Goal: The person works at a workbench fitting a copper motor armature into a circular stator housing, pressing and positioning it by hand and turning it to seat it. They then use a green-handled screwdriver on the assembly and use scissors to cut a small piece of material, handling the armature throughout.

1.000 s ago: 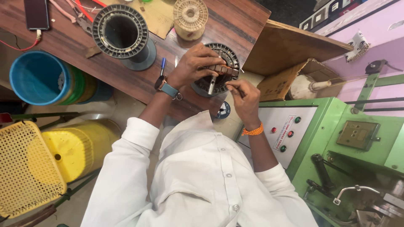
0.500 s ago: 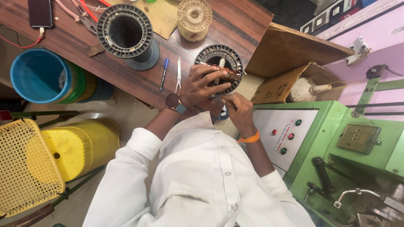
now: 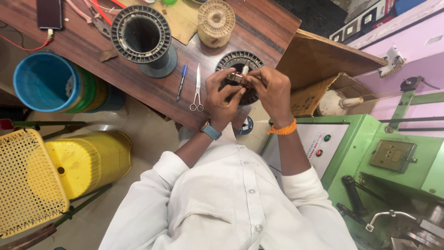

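- A dark wooden counter runs slantwise across the top of the head view, above a pale floor.
- The person wears a white shirt, a blue watch on the left wrist and an orange band on the right wrist.
- The left hand and the right hand meet over a round black stator that lies flat on the counter near its edge.
- The fingers of the left hand are curled and pinched on a small reddish-brown coil bundle, which is held between both hands.
- The fingers of the right hand are also closed, gripping the same bundle from the other side; how tightly cannot be told.
- The coil bundle sits right at the fingertips of both hands, just above the stator's ring, which shows beyond the fingers and partly under them.
- Just beside the left fingers, on the side away from the right hand, lie scissors and then a blue pen.
- Farther that way stands a large ribbed black cylinder, and beyond the fingers a pale wooden spool.
- A phone lies at the counter's far corner.
- A blue bucket and a yellow drum stand on the floor well apart from the left hand.
- A green machine and an open cardboard box stand beside the right hand.
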Action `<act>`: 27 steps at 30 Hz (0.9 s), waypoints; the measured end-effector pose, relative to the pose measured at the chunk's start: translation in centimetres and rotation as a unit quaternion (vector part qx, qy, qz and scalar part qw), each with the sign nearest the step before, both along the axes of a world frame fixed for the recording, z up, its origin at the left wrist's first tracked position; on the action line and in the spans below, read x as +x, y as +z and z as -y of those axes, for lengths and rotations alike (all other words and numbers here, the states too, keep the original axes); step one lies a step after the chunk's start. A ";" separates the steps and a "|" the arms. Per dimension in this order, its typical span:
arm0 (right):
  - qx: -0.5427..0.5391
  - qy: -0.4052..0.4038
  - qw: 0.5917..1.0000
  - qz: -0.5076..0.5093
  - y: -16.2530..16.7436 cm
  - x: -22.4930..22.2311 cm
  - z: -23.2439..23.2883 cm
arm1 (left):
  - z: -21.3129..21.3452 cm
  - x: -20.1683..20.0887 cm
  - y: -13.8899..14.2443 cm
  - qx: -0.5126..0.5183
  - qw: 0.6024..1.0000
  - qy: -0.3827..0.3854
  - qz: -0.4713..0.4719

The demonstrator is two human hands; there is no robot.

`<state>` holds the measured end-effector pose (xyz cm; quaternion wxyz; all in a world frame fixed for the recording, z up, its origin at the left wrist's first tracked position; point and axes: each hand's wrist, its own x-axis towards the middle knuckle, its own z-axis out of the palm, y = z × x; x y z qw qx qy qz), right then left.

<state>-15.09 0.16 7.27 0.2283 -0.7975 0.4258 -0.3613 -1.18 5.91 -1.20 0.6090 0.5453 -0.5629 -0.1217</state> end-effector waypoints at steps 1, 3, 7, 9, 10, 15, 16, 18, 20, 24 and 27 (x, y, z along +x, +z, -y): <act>0.011 0.008 1.000 -0.006 0.1 0.3 0.6 | -0.1 -0.1 0.4 0.009 1.000 0.004 -0.003; 0.102 0.000 0.995 0.009 0.5 0.5 1.5 | -0.2 -0.1 1.0 0.024 1.000 0.013 -0.011; 0.127 0.024 0.992 -0.017 1.0 0.8 2.7 | -0.2 -0.1 2.0 0.046 0.998 0.010 -0.047; 0.157 0.010 0.986 -0.050 0.9 0.8 3.2 | 0.0 0.2 2.2 0.052 0.998 0.009 -0.045; 0.172 0.003 0.983 -0.065 0.7 0.8 3.4 | 0.1 0.2 2.3 0.065 0.997 0.008 -0.035; 0.215 -0.022 0.976 -0.023 0.0 -0.3 3.8 | 0.4 1.1 2.0 0.034 0.999 -0.017 0.024; 0.224 -0.030 0.974 -0.012 -0.1 -0.6 3.7 | 0.5 1.4 1.8 0.026 0.999 -0.027 0.031; 0.234 -0.025 0.972 0.020 -0.5 -0.8 3.6 | 0.8 2.2 1.3 0.009 0.998 -0.049 0.049; 0.236 -0.023 0.971 0.037 -0.8 -1.0 3.5 | 1.4 2.6 1.0 -0.017 0.996 -0.060 0.063; 0.242 -0.041 0.969 0.025 -1.1 -0.8 3.8 | 1.9 3.4 1.1 -0.031 0.992 -0.084 0.087; 0.239 -0.056 0.969 0.028 -1.4 -0.7 4.0 | 1.7 3.7 1.8 -0.013 0.990 -0.091 0.110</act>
